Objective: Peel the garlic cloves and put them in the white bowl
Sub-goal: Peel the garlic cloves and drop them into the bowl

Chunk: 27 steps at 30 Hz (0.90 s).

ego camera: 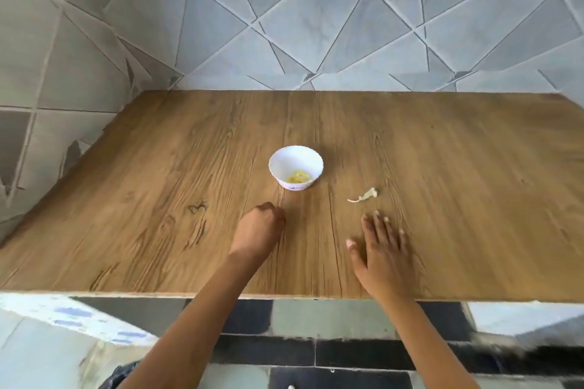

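Since the white bowl (284,164) is what everything else sits around, starting there: it stands upright on the wooden table (158,199), with a small heap of pale yellow peeled garlic cloves (298,179) at the bottom. How many, can't say, too blurry.

Right of the bowl and a bit nearer the person there's a whitish scrap of garlic skin (366,194) with a thin tail pointing back toward the bowl. It lies loose on the wood, apart from the bowl, neither hand touching it.

Left hand (260,227) is just on the near side of the bowl, slightly left of it, fingers curled in like a fist. Honestly can't tell if anything's tucked inside, nothing pokes out. Near the bowl, not touching it.

Right hand (380,249) is further from the bowl, on its near right, just this side of the skin scrap. Palm down, fingers straight and fanned out, holding nothing. It's a bit smeared, so whether it's flat on the wood or just above it I can't tell.

Beyond the bowl, a grey tiled wall (316,25) with a triangle pattern runs along the table's far edge and its left side.
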Motion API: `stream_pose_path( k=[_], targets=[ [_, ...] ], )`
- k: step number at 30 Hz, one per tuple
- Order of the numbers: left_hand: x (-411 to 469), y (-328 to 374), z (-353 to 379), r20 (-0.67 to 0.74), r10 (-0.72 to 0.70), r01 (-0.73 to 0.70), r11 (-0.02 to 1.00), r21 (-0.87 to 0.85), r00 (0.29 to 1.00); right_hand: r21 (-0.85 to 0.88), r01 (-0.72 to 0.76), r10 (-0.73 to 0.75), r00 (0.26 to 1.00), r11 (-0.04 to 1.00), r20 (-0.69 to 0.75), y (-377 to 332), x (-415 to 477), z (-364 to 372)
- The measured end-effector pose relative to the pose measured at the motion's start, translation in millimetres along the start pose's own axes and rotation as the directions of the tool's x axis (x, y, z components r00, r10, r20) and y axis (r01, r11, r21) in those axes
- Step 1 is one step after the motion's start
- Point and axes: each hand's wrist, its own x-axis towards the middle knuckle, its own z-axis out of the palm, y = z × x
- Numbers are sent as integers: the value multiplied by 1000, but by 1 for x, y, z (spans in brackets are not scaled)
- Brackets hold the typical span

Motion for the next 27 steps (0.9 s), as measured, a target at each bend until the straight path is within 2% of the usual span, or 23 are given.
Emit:
stream_pose_path(
  k=[2, 5, 7, 9, 12, 14, 16, 18, 21, 24, 27],
  targets=[
    [7, 1, -8, -16, -20, 18, 995, -96, 1000, 3, -1, 1, 999, 1000, -52, 0, 0, 4],
    [32, 13, -32, -203, -102, 19, 927, -375, 974, 28, -8, 9, 999, 1000, -43, -1, 0, 4],
    [63, 19, -41, -246, -110, 2, 916, -402, 963, 21, -19, 20, 999, 1000, -49, -1, 1, 5],
    [94, 22, -40, -143, -85, 37, 951, -308, 986, 12, -38, 38, 998, 999, -47, -1, 0, 3],
    [122, 24, -30, 83, -123, 126, 992, -32, 989, 24, -52, 52, 999, 998, -3, -4, -2, 0],
    [128, 30, -25, 159, -215, 217, 976, 6, 964, 37, -62, 62, 998, 997, 7, -2, -1, -1],
    [128, 35, -27, 190, -253, 247, 967, 58, 949, 63, -39, 39, 999, 997, -3, 2, 0, -4],
    [122, 38, -32, 118, -214, 208, 976, 65, 970, 159, 1, 5, 999, 987, -43, 8, 4, -9],
    [108, 63, -36, -37, -91, 87, 993, -85, 995, 421, 21, 31, 993, 907, -116, 26, 20, -20],
    [98, 104, -15, 38, 61, -50, 970, -237, 997, 498, 44, 40, 987, 866, -158, 45, 44, -29],
    [98, 127, 17, 133, 82, -48, 968, -245, 988, 588, 28, 48, 992, 809, -113, 57, 65, -31]
  ],
)
